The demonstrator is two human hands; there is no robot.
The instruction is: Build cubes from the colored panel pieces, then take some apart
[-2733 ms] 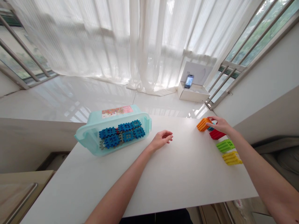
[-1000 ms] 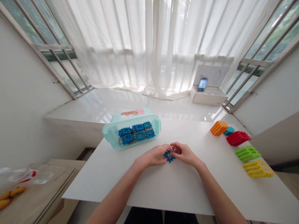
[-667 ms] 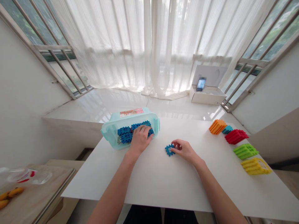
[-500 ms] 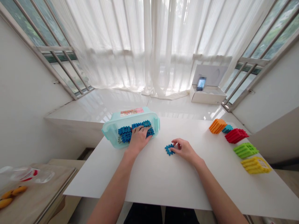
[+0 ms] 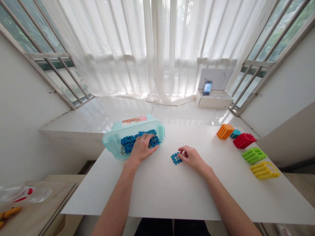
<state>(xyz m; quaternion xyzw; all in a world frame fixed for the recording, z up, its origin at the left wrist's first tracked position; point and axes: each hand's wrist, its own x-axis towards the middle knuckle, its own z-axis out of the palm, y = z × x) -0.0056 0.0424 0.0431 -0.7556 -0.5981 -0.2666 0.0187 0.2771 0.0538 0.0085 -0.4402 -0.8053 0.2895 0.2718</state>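
Head camera looks forward, down at hands (image 5: 193, 158).

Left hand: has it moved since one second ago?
Yes: against the teal bin, the left hand has gone left and forward, from outside it to reaching in.

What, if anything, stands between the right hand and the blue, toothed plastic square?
Nothing visible: the right hand is at the edge of the blue square. The left hand is apart from both, over the turquoise plastic tub.
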